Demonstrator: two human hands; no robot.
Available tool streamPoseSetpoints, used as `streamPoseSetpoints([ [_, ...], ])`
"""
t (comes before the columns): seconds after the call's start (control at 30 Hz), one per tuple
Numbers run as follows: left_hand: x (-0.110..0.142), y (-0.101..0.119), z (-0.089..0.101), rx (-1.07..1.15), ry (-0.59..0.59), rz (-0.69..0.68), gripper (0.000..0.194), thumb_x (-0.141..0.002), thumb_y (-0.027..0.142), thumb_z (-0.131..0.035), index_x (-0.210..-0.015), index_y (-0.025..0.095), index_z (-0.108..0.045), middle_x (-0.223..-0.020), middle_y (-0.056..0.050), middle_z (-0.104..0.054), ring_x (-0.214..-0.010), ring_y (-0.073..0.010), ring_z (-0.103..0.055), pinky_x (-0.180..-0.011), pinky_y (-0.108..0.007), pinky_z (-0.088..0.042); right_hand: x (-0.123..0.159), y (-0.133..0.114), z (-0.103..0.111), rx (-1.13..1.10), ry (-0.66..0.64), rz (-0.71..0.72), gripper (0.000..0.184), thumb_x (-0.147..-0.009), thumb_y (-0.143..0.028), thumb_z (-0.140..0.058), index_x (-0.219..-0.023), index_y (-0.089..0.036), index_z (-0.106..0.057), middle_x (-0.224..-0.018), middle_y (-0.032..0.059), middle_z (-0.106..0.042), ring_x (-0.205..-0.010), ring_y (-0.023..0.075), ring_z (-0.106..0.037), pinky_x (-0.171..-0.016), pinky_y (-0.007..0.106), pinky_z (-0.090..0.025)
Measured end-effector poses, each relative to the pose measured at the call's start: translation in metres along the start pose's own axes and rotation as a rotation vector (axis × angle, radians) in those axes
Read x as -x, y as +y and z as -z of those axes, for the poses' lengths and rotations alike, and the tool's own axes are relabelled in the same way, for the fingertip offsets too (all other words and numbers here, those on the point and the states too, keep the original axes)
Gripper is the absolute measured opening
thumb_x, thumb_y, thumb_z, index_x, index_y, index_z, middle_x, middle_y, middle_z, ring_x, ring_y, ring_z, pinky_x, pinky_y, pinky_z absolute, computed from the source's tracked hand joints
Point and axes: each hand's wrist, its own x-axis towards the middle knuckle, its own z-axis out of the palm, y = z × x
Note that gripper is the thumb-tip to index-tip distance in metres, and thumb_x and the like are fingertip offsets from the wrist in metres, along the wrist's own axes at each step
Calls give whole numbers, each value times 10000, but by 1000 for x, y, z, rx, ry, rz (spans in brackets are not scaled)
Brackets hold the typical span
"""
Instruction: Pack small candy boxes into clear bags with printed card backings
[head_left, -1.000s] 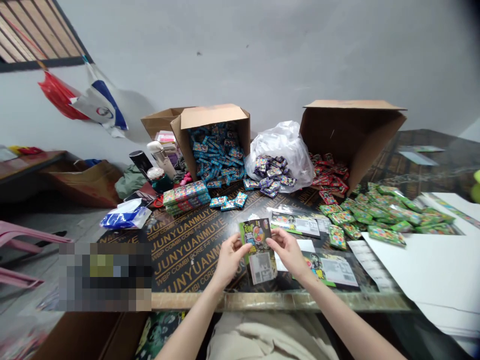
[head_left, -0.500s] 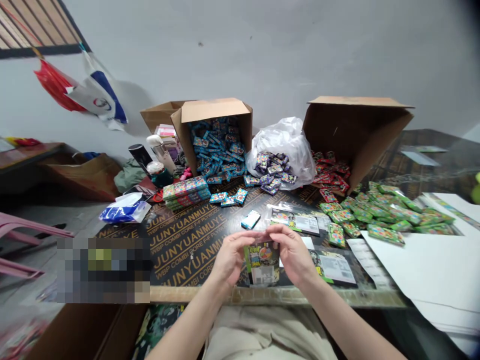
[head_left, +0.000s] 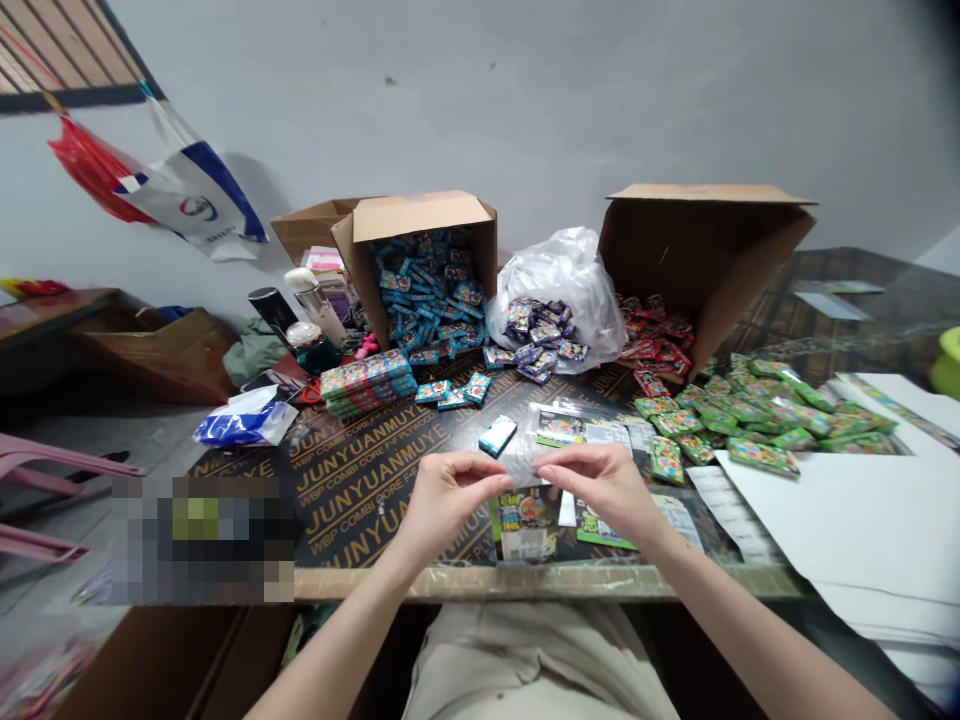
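A clear plastic bag (head_left: 527, 525) with a black-and-green printed card in it stands near the table's front edge. My left hand (head_left: 450, 503) pinches the left side of its clear top between thumb and fingertips. On the opposite side, my right hand (head_left: 611, 492) grips the same top part the same way. Just beyond my fingers lies a small blue-and-white box (head_left: 498, 436). More clear bags with printed cards (head_left: 561, 428) lie behind and beneath my right hand, partly covered by it.
At the back, one cardboard box (head_left: 424, 215) spills small blue packs, another (head_left: 739, 215) red packs. Between them a white plastic bag (head_left: 574, 270) holds purple packs. Green packs (head_left: 750, 410) and white sheets (head_left: 840, 520) lie to the right. Stacked packs (head_left: 367, 382) stand left, near bottles (head_left: 313, 300).
My hands have moved apart and turned palms down. The bag's clear top now shows stretched between my fingertips, above the printed card. The camera view has shifted slightly.
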Motion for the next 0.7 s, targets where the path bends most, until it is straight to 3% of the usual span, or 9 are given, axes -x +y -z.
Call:
streamPoseSetpoints([
  [0.13,-3,0,1,56,-5,77,161,-632,269,-724,-717,134,-699,-670,-39,-696,-616,-160,-638,-577,-216,-496,-3,-6,-1,-147,-29,-117,225,-643,-303,-716,-808,-150,-704,-742,44,-696,-634,150,-634,-600,258,-518],
  [0.27,-3,-1,1,42,-13,49,112,-652,233,-704,-692,129,-692,-651,-40,-688,-598,-153,-631,-566,-216,-497,-3,-6,-5,-143,-22,-116,202,-649,-296,-706,-780,-142,-701,-700,38,-685,-582,131,-610,-559,242,-500],
  [0.37,0,1,0,-38,-11,-84,62,-701,188,-652,-682,140,-686,-673,-44,-688,-627,-152,-634,-593,-229,-503,-2,-5,-7,-93,13,-85,156,-674,-285,-689,-736,-142,-697,-652,29,-671,-547,120,-592,-526,225,-478],
  [0.47,6,-1,-1,-182,-5,-275,85,-730,140,-606,-728,156,-689,-762,-58,-697,-714,-155,-643,-677,-255,-510,1,-2,-4,-13,20,-30,122,-718,-268,-660,-760,-160,-698,-719,39,-689,-649,152,-632,-603,250,-504],
  [0.6,13,-12,-2,-369,30,-537,161,-712,138,-627,-863,163,-676,-908,-92,-686,-798,-168,-635,-735,-300,-512,10,10,0,121,31,187,98,-778,-237,-615,-807,-197,-699,-853,49,-702,-812,179,-646,-767,308,-506],
  [0.7,15,-17,-3,-446,24,-654,173,-726,152,-633,-896,170,-659,-939,-99,-680,-834,-172,-632,-758,-308,-511,16,21,2,217,36,380,146,-794,-194,-592,-904,-221,-685,-952,57,-687,-885,184,-633,-834,340,-487],
])
